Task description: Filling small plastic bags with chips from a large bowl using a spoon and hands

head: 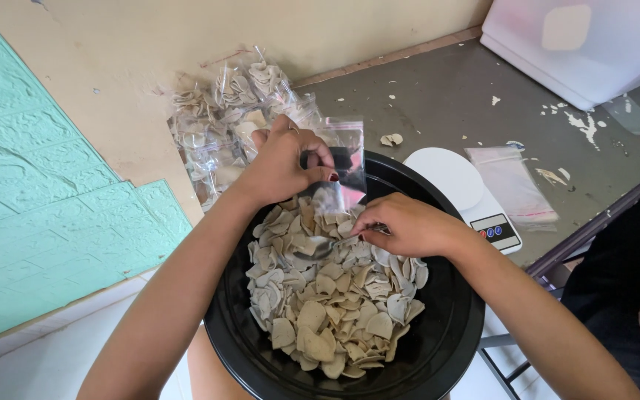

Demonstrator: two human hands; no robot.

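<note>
A wide black bowl (438, 348) rests on my lap, holding a heap of pale, thin, curved chips (327, 296). My left hand (283, 163) grips a small clear plastic bag (344, 159) by its mouth, just above the bowl's far rim. My right hand (401, 226) holds a metal spoon (320, 246) with its bowl dug into the chips, just below the bag.
A pile of filled clear bags (224, 118) lies by the wall on the grey table (453, 96). A white digital scale (468, 192) stands right of the bowl, an empty clear bag (512, 181) beside it. A white container (587, 44) sits at the back right.
</note>
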